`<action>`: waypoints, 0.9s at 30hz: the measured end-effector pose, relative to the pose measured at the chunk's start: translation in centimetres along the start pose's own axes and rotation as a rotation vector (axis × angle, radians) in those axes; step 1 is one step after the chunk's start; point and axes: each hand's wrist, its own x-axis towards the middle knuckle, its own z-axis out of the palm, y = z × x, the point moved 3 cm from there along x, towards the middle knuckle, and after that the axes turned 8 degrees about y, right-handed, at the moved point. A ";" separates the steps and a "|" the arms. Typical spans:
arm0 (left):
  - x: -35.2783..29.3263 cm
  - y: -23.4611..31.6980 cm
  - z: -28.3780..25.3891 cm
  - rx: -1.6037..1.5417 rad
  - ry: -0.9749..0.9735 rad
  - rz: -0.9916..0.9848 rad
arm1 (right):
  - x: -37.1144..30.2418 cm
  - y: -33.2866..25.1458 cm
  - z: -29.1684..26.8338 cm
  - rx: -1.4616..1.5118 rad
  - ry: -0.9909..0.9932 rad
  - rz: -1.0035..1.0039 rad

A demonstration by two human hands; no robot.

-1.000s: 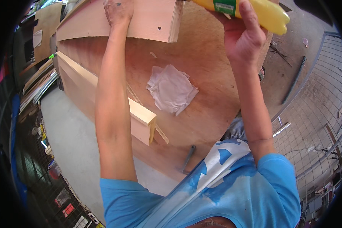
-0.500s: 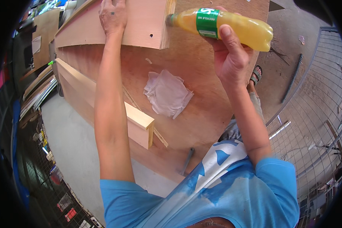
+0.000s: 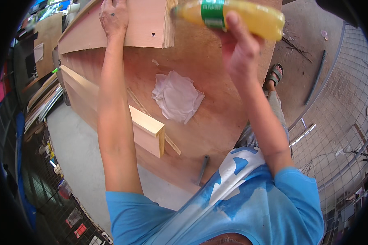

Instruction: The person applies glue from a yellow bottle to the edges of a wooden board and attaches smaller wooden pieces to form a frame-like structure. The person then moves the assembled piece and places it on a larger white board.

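Observation:
My right hand [image 3: 242,51] is wrapped around a clear plastic bottle [image 3: 253,18] with a green label, yellow inside. It is held almost level, its narrow neck pointing left, by the end of a pale pink wooden panel [image 3: 145,24]. Whether the neck touches the panel's edge I cannot tell. My left hand [image 3: 113,20] lies on that panel, and its fingertips run off the top of the view. Below the panel, a crumpled white cloth [image 3: 178,96] rests on the reddish-brown wooden board [image 3: 216,118].
A long wooden piece with an L-shaped end [image 3: 151,126] lies under my left forearm, a thin strip [image 3: 171,145] beside it. A dark tool handle [image 3: 203,169] is close to my shirt. Wire mesh [image 3: 335,110] stands at right; stacked boards [image 3: 45,102] are at left.
The bottle and my right hand have shifted up and slightly left, with some blur. My left hand stays on the panel. The whole view has shifted a little.

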 end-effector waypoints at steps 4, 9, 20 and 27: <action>1.8 -4.4 1.6 -0.098 0.051 0.126 | 3.9 0.9 1.4 0.093 -0.048 -0.064; 1.7 -4.7 1.8 -0.123 0.041 0.118 | 0.3 0.3 -1.3 0.065 -0.041 0.185; 1.4 -4.1 1.7 -0.141 0.025 0.087 | 7.2 -0.2 4.5 0.108 -0.080 -0.031; 1.2 -4.2 1.5 -0.169 0.038 0.095 | -2.2 -0.6 -0.3 -0.133 -0.146 0.090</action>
